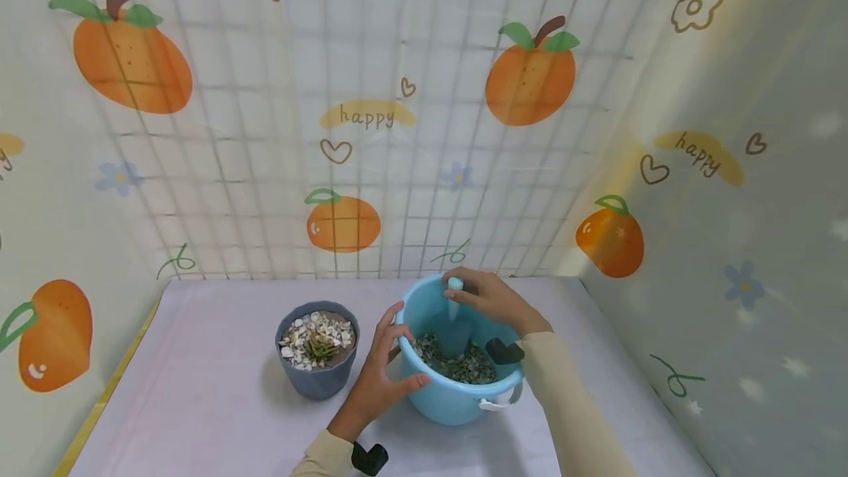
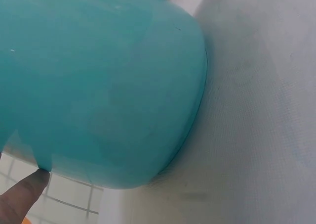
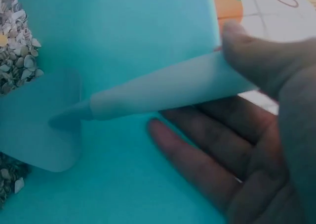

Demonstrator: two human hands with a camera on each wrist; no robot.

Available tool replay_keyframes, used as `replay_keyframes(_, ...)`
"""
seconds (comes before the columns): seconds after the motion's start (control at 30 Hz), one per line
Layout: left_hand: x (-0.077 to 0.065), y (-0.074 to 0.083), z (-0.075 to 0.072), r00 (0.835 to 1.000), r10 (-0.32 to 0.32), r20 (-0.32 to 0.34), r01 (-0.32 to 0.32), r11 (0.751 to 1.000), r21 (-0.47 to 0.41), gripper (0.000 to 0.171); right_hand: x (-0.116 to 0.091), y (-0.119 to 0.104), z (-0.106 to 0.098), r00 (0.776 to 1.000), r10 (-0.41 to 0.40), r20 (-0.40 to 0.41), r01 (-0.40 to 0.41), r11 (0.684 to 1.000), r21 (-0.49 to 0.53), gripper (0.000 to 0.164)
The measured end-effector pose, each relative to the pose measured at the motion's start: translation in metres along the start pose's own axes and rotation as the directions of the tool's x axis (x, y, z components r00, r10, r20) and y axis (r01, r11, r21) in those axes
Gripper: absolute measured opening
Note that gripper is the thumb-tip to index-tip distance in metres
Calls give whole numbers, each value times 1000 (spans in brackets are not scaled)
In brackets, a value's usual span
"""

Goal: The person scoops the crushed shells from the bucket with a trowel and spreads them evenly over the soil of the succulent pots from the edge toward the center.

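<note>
A light blue bucket (image 1: 440, 402) stands on the table, with small shell-like bits (image 1: 473, 368) covering its bottom. My left hand (image 1: 376, 381) holds the bucket from the left, fingers at the rim and thumb against the front wall; one fingertip (image 2: 29, 192) touches the outer wall in the left wrist view. With my right hand (image 1: 493, 299) I pinch the top of the handle of a small trowel (image 1: 454, 337). Its pale handle (image 3: 163, 88) slants across the right wrist view, and the blade's tip is hidden in the bits.
Left of the bucket is a grey-blue pot (image 1: 316, 383) with a small succulent (image 1: 321, 348) among white stones. A white handle (image 1: 498, 405) hangs at the bucket's front right. Printed curtains (image 1: 437, 168) border the table (image 1: 199, 389) behind and at both sides.
</note>
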State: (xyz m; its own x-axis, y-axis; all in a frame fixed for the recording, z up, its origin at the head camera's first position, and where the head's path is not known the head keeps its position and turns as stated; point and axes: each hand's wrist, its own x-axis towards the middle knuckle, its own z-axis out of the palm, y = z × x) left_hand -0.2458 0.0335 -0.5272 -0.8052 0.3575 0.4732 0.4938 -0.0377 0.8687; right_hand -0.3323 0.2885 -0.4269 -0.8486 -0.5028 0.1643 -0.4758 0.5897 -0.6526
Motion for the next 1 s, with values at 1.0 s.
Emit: replay_keyframes(1.0, 0, -12, 4, 999, -36, -21, 36, 999, -18, 48, -4, -1, 8, 953, 221, 206, -249, 960, 127, 25)
